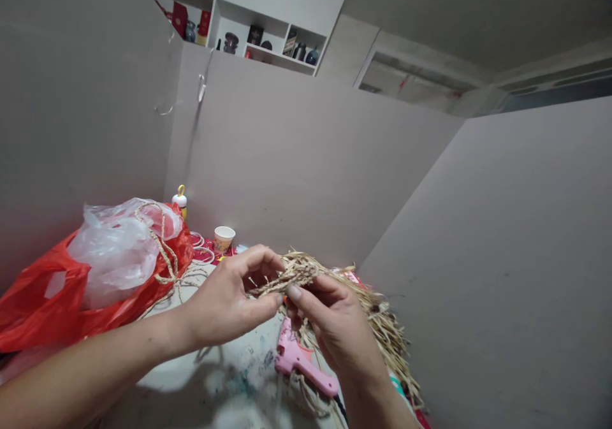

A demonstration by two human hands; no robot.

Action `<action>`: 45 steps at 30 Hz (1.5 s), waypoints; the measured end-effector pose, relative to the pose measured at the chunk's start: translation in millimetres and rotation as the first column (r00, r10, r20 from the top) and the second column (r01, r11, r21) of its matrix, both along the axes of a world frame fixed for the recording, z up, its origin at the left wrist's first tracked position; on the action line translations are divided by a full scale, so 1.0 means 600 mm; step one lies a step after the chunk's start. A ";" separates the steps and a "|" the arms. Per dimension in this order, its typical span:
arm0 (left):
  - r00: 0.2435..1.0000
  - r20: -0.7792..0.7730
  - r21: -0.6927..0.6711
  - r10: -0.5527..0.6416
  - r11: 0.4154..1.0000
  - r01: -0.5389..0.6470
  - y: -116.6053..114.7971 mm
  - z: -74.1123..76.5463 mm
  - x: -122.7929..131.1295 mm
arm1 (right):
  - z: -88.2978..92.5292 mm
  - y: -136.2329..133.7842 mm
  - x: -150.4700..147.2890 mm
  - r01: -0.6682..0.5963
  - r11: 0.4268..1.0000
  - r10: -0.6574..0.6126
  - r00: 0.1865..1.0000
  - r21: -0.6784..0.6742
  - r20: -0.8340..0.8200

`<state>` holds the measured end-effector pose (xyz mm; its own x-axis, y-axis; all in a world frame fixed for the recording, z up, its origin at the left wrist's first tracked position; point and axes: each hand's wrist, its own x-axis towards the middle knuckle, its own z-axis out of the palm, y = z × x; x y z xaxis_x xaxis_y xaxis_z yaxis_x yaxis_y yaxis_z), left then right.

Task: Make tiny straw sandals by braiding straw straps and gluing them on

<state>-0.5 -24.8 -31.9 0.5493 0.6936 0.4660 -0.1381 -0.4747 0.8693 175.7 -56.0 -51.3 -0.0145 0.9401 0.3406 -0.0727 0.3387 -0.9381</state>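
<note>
Over the table, my left hand [239, 289] curls its fingers and thumb around one end of a braided straw piece [282, 280]. The thumb and fingers of my right hand [329, 314] pinch its other end. Several frayed ends stick out of the braid. Just below my hands, a pink hot glue gun [306, 360] lies on the table, its nozzle end partly hidden. A large bundle of dry straw [382, 320] spreads behind and to the right of my right hand.
The stained white table [229, 378] meets grey partitions [296, 161]. At left stand red and clear plastic bags [119, 257] with a braided straw cord [165, 250] draped over them. A paper cup [224, 239] and a white-capped bottle [180, 201] are at the back.
</note>
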 end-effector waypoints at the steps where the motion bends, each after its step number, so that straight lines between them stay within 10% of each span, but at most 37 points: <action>1: 1.000 -0.005 -0.039 -0.029 0.999 0.029 0.001 0.001 -0.001 | 0.000 -0.001 0.001 -0.001 1.000 0.001 1.000 -0.004 0.000; 19: 0.975 0.056 -0.419 -0.216 0.881 0.219 0.041 -0.002 -0.012 | 0.019 -0.018 -0.002 -0.057 0.997 0.066 0.984 -0.061 0.165; 45: 0.984 0.103 -0.325 -0.146 0.930 0.172 0.021 -0.004 -0.001 | 0.028 -0.032 -0.010 0.012 0.999 -0.006 0.983 -0.030 0.186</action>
<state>-0.8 -12.2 -34.3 0.6374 0.7219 0.2694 -0.2598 -0.1279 0.9572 169.9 -75.2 -34.3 -0.0664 0.9506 0.3031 0.1063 0.3088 -0.9452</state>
